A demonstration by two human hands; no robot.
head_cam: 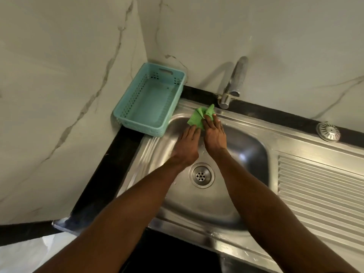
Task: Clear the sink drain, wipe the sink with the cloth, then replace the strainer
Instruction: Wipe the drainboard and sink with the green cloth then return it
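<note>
Both hands press the green cloth (197,117) flat-fingered against the sink (246,146) wall beyond the drain (201,175) — strainer (328,132) parked aside, right of it — keeping the drain open for wiping.

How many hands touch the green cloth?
2. The left hand rests its fingers on the cloth's near edge; the right hand presses on its right side, at the sink's back rim.
</note>
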